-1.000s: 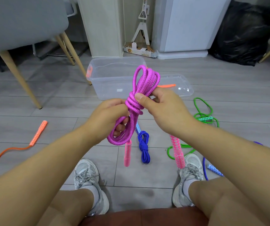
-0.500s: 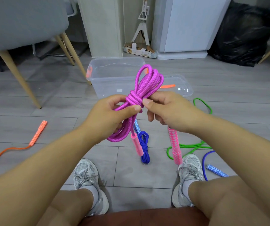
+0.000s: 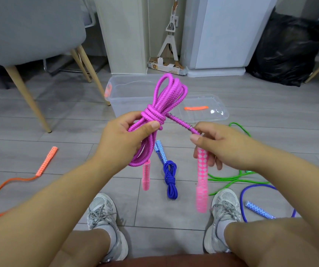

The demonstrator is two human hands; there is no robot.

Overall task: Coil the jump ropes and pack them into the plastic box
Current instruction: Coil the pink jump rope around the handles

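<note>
Orange rope [image 3: 16, 182]: far left, loose on the floor, not coiled yet.
Left hand [image 3: 124, 139]: its grip is clenched round the purple rope [image 3: 160, 112], thumb pinning the bundle just below the wrap, loops standing up above the fist.
Plastic box [image 3: 129, 97]: open on the floor right behind the bundle, its lid [image 3: 208, 112] lying beside it to the right.
Blue rope [image 3: 171, 178]: one coiled bundle on the floor between the feet, not in the box.
Right hand [image 3: 218, 143]: grip pinching the rope's tail where it meets the pink handle [image 3: 201, 180], the tail drawn taut away from the wrap, so this looks like the cinching pull.
Risk, wrap: pull too hard or at an angle and the turns could slide up off the loops, spilling the coil.
Risk, thumb: ease the left thumb early and the knot may slacken.
Risk, handles: both pink handles dangle free; a swing could snag the green rope [image 3: 237, 178], loose on the floor at right.
</note>
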